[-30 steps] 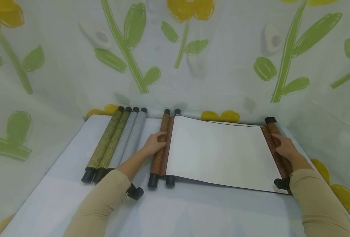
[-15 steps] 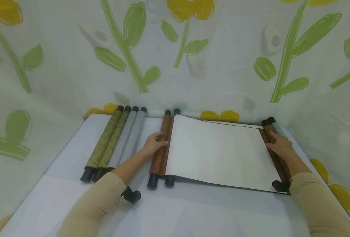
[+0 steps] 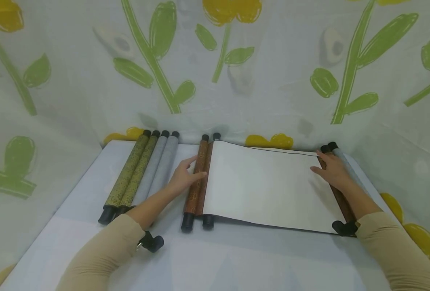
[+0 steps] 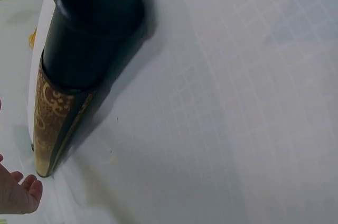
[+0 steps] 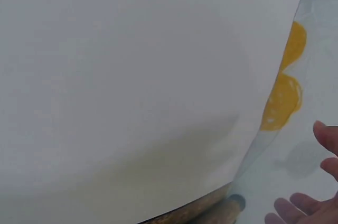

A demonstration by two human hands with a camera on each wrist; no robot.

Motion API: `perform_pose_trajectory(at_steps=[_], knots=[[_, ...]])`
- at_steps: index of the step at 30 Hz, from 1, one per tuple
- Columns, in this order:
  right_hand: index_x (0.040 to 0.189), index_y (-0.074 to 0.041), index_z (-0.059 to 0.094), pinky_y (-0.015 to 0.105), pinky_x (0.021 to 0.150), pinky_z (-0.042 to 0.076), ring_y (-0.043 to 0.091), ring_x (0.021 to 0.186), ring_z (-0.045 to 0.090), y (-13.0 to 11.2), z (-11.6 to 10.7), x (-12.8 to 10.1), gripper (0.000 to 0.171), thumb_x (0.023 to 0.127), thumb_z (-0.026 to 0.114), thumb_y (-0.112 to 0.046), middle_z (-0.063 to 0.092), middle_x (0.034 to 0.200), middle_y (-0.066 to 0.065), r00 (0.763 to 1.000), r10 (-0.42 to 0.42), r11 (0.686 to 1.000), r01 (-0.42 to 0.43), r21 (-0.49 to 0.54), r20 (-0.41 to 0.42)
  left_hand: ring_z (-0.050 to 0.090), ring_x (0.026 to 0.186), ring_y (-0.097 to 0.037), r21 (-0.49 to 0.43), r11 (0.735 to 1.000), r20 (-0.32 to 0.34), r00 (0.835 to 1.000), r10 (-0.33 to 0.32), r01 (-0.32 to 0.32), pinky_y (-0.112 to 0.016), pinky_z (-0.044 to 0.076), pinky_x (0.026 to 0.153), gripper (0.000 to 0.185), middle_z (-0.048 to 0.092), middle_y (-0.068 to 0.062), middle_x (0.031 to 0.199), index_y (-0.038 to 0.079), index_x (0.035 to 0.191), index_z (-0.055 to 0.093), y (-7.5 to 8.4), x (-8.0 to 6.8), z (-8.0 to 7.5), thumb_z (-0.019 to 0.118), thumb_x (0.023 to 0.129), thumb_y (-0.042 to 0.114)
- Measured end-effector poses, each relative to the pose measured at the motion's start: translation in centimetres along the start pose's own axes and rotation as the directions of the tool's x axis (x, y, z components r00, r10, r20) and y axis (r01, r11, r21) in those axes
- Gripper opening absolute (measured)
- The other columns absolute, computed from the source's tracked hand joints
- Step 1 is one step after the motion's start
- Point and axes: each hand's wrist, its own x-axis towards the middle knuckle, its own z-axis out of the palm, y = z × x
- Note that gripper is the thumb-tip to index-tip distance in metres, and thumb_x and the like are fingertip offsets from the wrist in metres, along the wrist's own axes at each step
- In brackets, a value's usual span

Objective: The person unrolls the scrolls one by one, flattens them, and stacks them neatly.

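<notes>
Scroll lies unrolled, blank face up, toward the table's right edge. Left hand, fingers loosely extended, steadies the left brown roller; right hand, fingers extended, rests on the right roller, likely keeping the sheet flat.

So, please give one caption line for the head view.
Left hand and right hand rest on the two rolled ends of an open scroll.
</notes>
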Motion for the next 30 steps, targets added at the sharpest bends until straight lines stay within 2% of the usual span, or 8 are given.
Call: perform_pose_trajectory(at_steps=[6,12,15,20,23,30], knots=[[0.143,0.012,0.022,0.067,0.101,0.02,0.057,0.129,0.019,-1.8,-0.1,-0.1,0.069,0.095,0.056,-0.024,0.025,0.138,0.042,0.999,-0.042,0.999,0.042,-0.001,-0.013,0.026,0.138,-0.038,0.058,0.997,-0.04,0.998,0.055,-0.052,-0.052,0.026,0.109,0.076,0.027,-0.021,0.15,0.003,0.147,0.03,0.0,-0.4,-1.2,0.069,0.086,0.028],[0.142,0.011,0.026,0.065,0.102,0.021,0.055,0.128,0.022,-3.4,-0.3,-0.3,0.069,0.093,0.059,-0.025,0.029,0.137,0.04,0.997,-0.068,0.997,0.067,-0.038,-0.03,0.021,0.14,-0.036,0.124,0.992,-0.045,0.998,0.04,-0.035,-0.051,0.021,0.112,0.08,0.023,-0.019,0.153,0.007,0.148,0.027,0.1,-0.9,-3.0,0.068,0.085,0.035],[0.144,0.008,0.027,0.065,0.101,0.024,0.055,0.127,0.025,-4.7,-0.4,-0.3,0.069,0.092,0.061,-0.024,0.03,0.138,0.039,0.997,-0.076,0.996,0.075,-0.049,-0.033,0.02,0.141,-0.036,0.16,0.987,-0.063,0.997,0.038,-0.028,-0.051,0.02,0.112,0.079,0.023,-0.02,0.153,0.006,0.149,0.027,0.1,-1.1,-3.9,0.067,0.086,0.033],[0.147,0.003,0.023,0.067,0.1,0.025,0.055,0.128,0.024,-6.5,-0.7,-0.3,0.071,0.093,0.06,-0.024,0.024,0.141,0.038,0.998,-0.067,0.998,0.067,-0.017,-0.006,0.017,0.142,-0.036,0.152,0.988,-0.081,0.996,0.024,-0.011,-0.05,0.016,0.114,0.078,0.021,-0.02,0.154,0.005,0.149,0.024,0.3,-1.4,-5.0,0.066,0.088,0.029],[0.147,0.002,0.022,0.067,0.101,0.024,0.054,0.131,0.021,-7.6,-0.6,-0.2,0.072,0.093,0.06,-0.024,0.021,0.143,0.037,0.997,-0.074,0.997,0.074,0.018,0.011,0.017,0.142,-0.037,0.178,0.984,-0.088,0.996,0.021,-0.005,-0.051,0.016,0.113,0.078,0.021,-0.019,0.154,0.005,0.149,0.024,0.3,-1.7,-5.8,0.065,0.088,0.03],[0.147,0.003,0.022,0.066,0.102,0.025,0.052,0.132,0.022,-9.6,-0.3,-0.2,0.072,0.092,0.062,-0.02,0.021,0.144,0.036,0.993,-0.121,0.992,0.121,0.045,0.008,0.016,0.142,-0.038,0.177,0.984,-0.102,0.993,0.053,-0.034,-0.053,0.017,0.112,0.077,0.021,-0.02,0.154,0.006,0.148,0.028,0.4,-2.4,-7.3,0.067,0.087,0.03]])
